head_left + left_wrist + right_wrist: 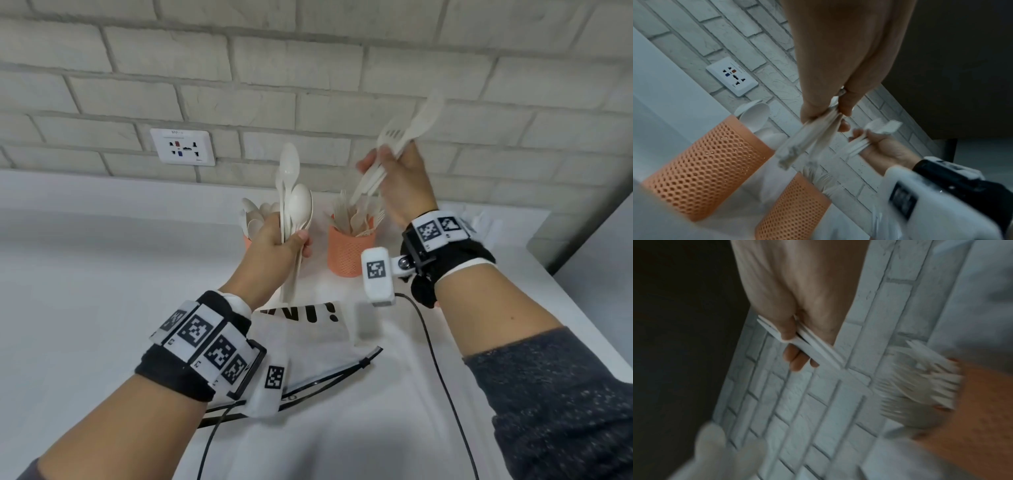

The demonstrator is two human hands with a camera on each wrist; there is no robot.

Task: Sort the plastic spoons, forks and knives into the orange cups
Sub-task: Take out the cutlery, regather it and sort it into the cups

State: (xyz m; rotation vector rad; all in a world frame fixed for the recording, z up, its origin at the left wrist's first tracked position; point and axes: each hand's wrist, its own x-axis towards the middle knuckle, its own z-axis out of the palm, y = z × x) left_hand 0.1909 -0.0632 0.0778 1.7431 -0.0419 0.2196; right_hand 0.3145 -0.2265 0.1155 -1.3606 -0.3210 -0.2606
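My left hand (274,240) grips a bunch of white plastic spoons (296,202) upright, bowls up, in front of the left orange cup (247,241). That cup holds more spoons (255,214) and is mostly hidden behind the hand. My right hand (397,185) is raised above the right orange cup (347,251) and grips a bundle of white forks and knives (404,137), tines and blades pointing up toward the wall. The right cup holds several forks (356,214). In the left wrist view both mesh cups (702,164) (791,209) show below the spoon handles (812,134).
A translucent zip bag (308,346) with black lettering lies on the white counter (102,274) in front of the cups. A brick wall with a power socket (183,146) stands right behind them. Black cables (435,359) run from the wrist cameras across the counter.
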